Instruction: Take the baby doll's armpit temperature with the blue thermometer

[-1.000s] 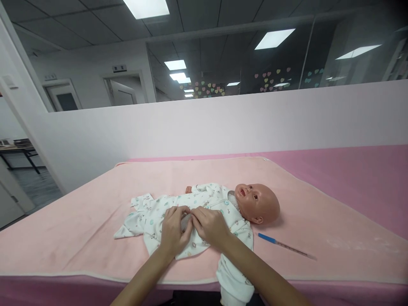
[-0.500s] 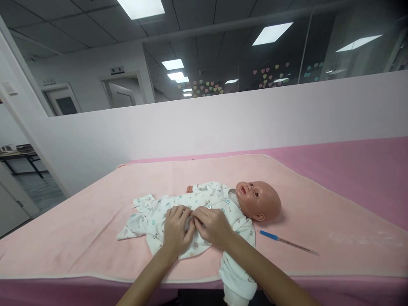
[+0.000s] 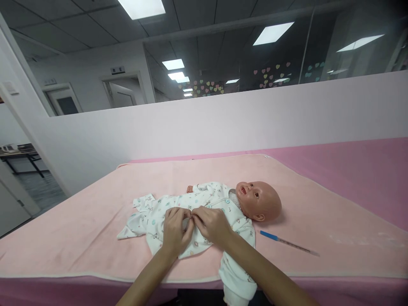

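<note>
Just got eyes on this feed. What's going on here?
The left hand and right hand are together at the front of a white printed outfit worn by a baby doll, pinching the fabric between fingertips; any fastener there is hidden. The doll lies on its back on a peach blanket, and its near sleeve hangs over the edge. A slim blue-ended stick, possibly a thermometer, lies beside the doll, untouched.
</note>
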Motion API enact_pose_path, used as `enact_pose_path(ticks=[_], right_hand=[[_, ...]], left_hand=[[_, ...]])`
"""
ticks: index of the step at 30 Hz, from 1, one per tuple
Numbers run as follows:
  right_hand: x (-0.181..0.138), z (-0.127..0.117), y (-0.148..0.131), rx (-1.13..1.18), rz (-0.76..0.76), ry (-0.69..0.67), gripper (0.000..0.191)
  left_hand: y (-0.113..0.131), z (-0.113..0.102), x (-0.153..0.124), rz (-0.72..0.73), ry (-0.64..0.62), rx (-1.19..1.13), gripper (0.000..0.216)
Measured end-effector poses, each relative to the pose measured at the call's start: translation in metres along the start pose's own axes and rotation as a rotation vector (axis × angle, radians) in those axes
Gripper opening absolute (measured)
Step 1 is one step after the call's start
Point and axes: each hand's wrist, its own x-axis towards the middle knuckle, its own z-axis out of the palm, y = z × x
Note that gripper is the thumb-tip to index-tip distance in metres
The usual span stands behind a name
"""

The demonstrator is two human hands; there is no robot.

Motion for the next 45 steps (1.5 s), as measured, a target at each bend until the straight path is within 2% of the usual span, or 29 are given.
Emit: enact_pose_path(ticks=[8, 13, 17, 23, 29, 36, 45], right_hand=[[-0.0021, -0.0022, 0.0003, 0.062, 0.006, -0.038, 0.013], [-0.0015, -0.0022, 0.0004, 0.085, -0.002, -0.023, 0.014], [-0.0008, -0.0026, 0.0009, 0.088, -0.014, 0.002, 0.015], [0.0000, -0.0024, 0.0005, 0.071, -0.023, 0.007, 0.015], [0.0007, -0.0037, -0.0003, 0.071, -0.027, 0.029, 0.015], [0.0008, -0.0042, 0.0006, 0.145, -0.104, 0.093, 0.018], [0.0006, -0.0035, 0.0010, 0.114, -0.085, 0.071, 0.018]], left_hand=[[0.0008, -0.0007, 0.0001, 0.002, 0.014, -0.008, 0.005], [0.0044, -0.0038, 0.0017, -0.054, -0.053, 0.072, 0.010], [0.0067, -0.0040, 0.0030, -0.015, -0.094, 0.105, 0.017], [0.0068, -0.0026, 0.0036, 0.030, -0.078, 0.151, 0.018], [0.0057, -0.0023, 0.0027, 0.010, -0.071, 0.100, 0.014], [0.0036, -0.0038, 0.0009, 0.009, -0.045, 0.008, 0.015], [0.0026, -0.0048, 0.0010, 0.022, -0.039, -0.001, 0.017]])
